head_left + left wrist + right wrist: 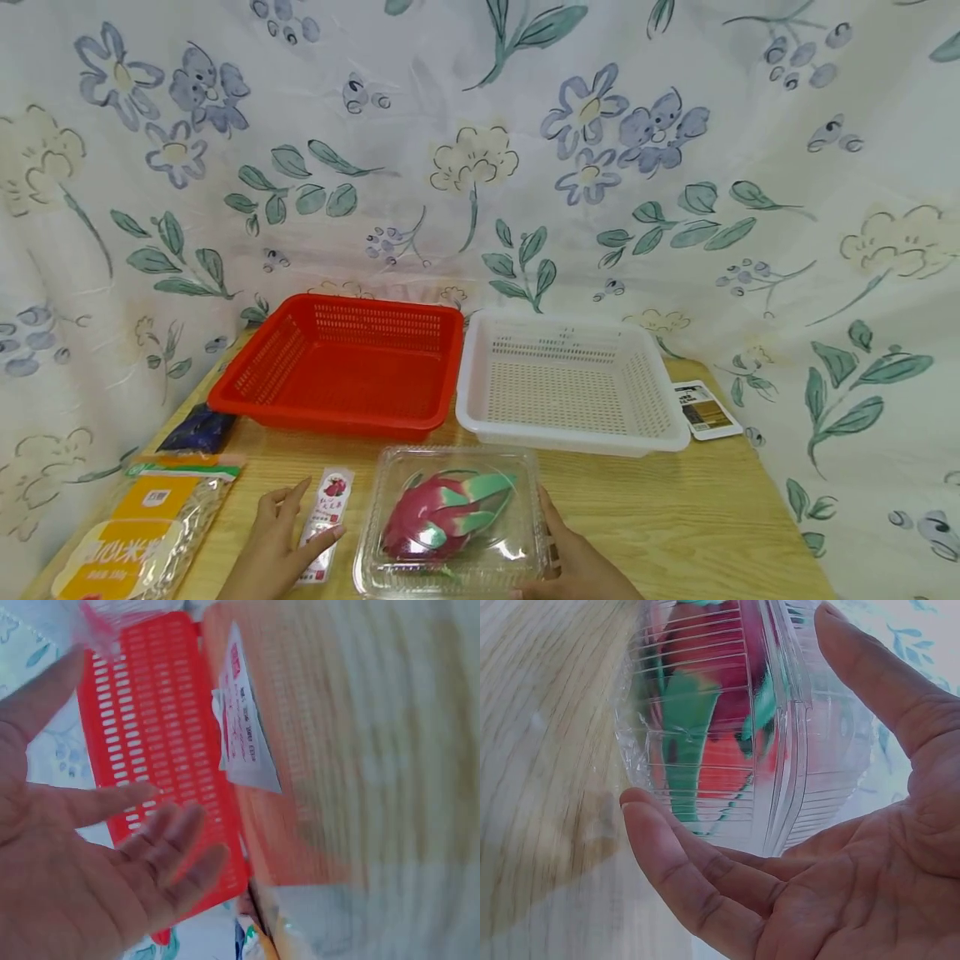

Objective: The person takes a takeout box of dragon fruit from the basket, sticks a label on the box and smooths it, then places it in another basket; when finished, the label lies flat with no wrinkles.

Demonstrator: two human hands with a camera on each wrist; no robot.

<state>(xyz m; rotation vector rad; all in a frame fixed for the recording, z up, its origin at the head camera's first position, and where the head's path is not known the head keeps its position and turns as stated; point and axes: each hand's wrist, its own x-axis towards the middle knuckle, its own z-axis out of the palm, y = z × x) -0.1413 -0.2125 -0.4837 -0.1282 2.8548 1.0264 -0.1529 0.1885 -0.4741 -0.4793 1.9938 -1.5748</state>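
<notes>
A clear plastic clamshell box (519,477) holding a pink and green dragon fruit (438,517) rests on the wooden table (675,517) near its front edge. My right hand (546,546) lies against the box's right side. In the right wrist view the thumb (870,682) sits by the lid edge and the nearly straight fingers (705,877) reach along the box (817,772). My left hand (315,510) is spread, with straight fingers, over a small white and red sachet (324,521) left of the box. In the left wrist view the palm (90,862) faces the sachet (244,742).
A red slotted basket (330,417) and a white one (570,437) stand side by side behind the box. A yellow noodle package (142,533) and a dark blue packet (198,429) lie at the left edge. A small card (705,410) lies at the right. Flowered cloth hangs behind.
</notes>
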